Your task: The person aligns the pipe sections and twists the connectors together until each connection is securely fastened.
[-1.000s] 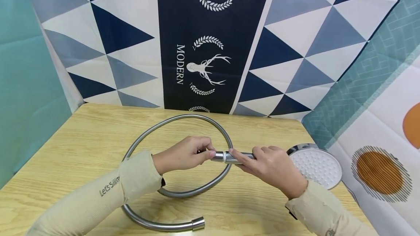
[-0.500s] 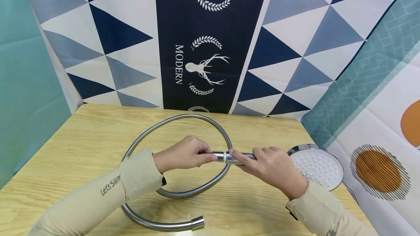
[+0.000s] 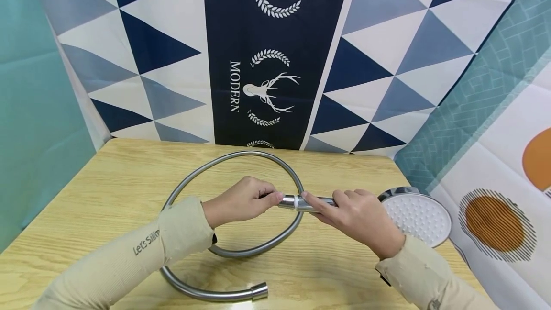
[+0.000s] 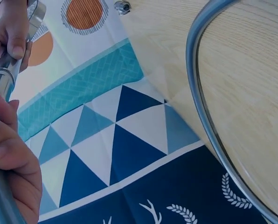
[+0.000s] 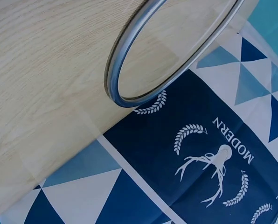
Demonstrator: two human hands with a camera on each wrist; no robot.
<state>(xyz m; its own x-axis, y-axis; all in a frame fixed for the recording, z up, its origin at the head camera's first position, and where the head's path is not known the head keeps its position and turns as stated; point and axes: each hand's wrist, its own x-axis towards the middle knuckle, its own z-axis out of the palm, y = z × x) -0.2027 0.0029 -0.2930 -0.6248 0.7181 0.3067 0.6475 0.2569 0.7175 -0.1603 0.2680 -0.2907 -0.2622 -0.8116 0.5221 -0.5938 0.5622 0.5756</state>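
Observation:
A hand shower (image 3: 415, 219) with a round white nozzle face is held above the table, its chrome handle (image 3: 316, 204) pointing left. My right hand (image 3: 359, 221) grips this handle, the index finger lying along it. At the handle's end, a pale ring separates it from the metal end fitting (image 3: 287, 201) of a grey shower hose (image 3: 254, 153). My left hand (image 3: 241, 200) pinches that fitting between thumb and fingers; in the left wrist view the left hand (image 4: 13, 161) is curled round the hose just below it. The right wrist view shows neither hand.
The hose loops across the wooden table (image 3: 129, 181). Its other end has a flared metal nut (image 3: 259, 291) near the front. A small metal piece (image 4: 122, 7), kind unclear, lies near the table's edge. Patterned cloth (image 3: 267, 61) hangs behind and to the right.
The left thumb and fingers shift round the hose fitting: the thumb lay flatter along it half a second ago and is now bent up higher. The right hand keeps its grip.

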